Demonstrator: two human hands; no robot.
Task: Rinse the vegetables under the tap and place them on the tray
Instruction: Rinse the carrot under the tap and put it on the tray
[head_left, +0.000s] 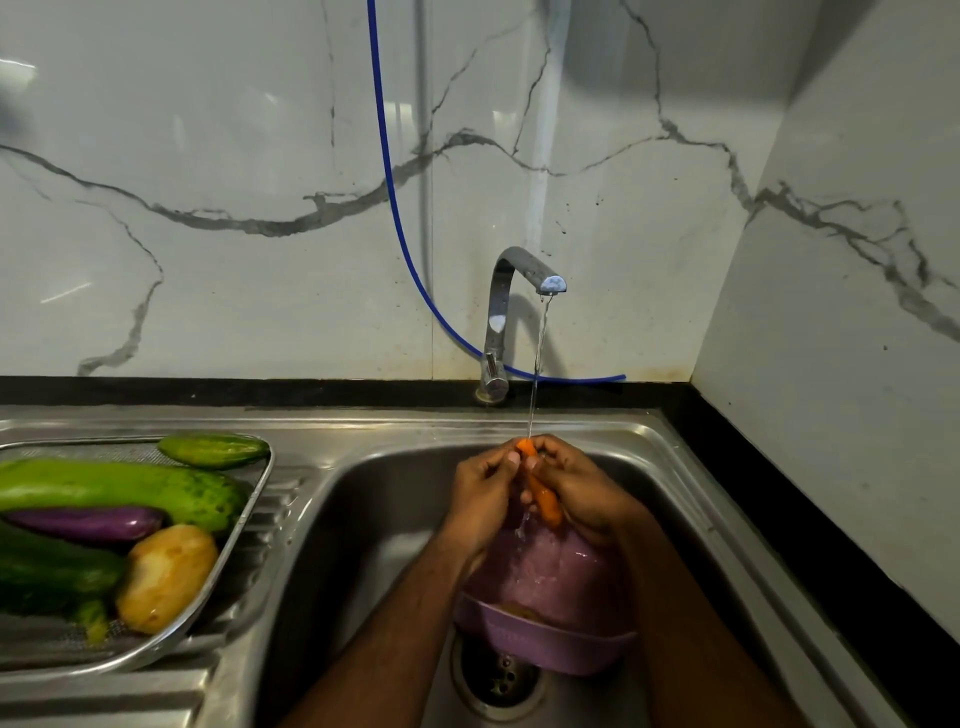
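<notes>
We log a slim orange carrot (543, 488) under the thin stream from the bent chrome tap (511, 312), above the brushed steel sink (363, 519). Our left hand (480, 496) and right hand (576, 491) curl their fingers round it. Below: a lilac plastic colander (545, 623). Left of the sink: a steel mesh tray (228, 561) with glossy green cucumbers (119, 491), a purple aubergine (85, 524) and a yellowish potato (166, 577).

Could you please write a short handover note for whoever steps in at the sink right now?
Left hand and right hand: both grip the carrot under the running tap, over the sink.
Tray on the drainboard at left: two cucumbers, a long light-green vegetable, an eggplant and a potato.
Purple basket sits in the sink below the hands; something yellowish seems to lie in it.
Done: the tray's vegetables are placed.
Left: finish the carrot, tray it, check the basket.
</notes>
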